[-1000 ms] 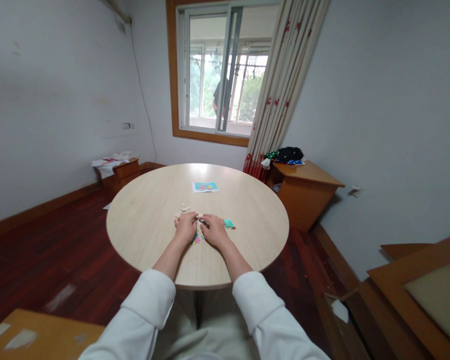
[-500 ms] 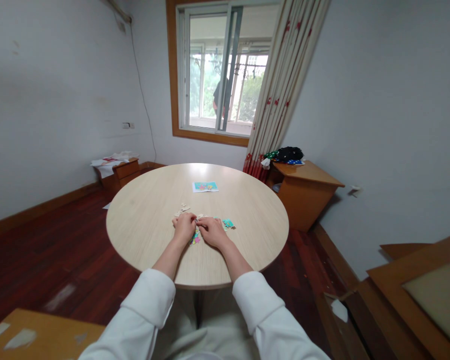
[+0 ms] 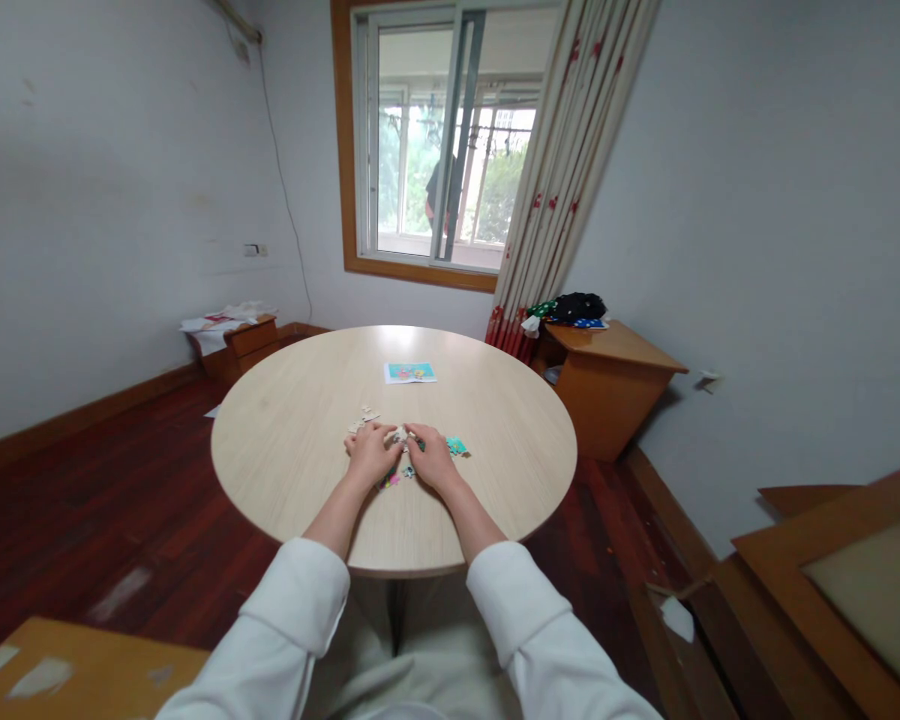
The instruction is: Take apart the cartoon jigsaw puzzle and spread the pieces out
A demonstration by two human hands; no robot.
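Observation:
Both hands are at the near part of the round table, over a loose heap of jigsaw puzzle pieces (image 3: 401, 437). My left hand (image 3: 372, 453) has its fingers curled, with thumb and fingertips closed on a pale piece. Opposite it, my right hand (image 3: 429, 456) pinches at the pieces from the right, its fingertips close to the left ones. Just below the hands lie a small dark-and-white piece (image 3: 409, 471) and a pink piece (image 3: 394, 481). Teal pieces (image 3: 457, 446) rest right of my right hand. Pale upturned pieces (image 3: 368, 413) lie beyond my left hand.
A teal picture card (image 3: 410, 374) lies farther back on the round table (image 3: 292, 420). A wooden cabinet (image 3: 607, 390) with clothes on it stands behind at right. Papers cover a low cabinet (image 3: 251, 335) at left. Through the window (image 3: 420, 140) a person is visible.
My hands have moved slightly apart, and my right fingers now point more forward. A small dark-and-white piece now shows on the table below the hands.

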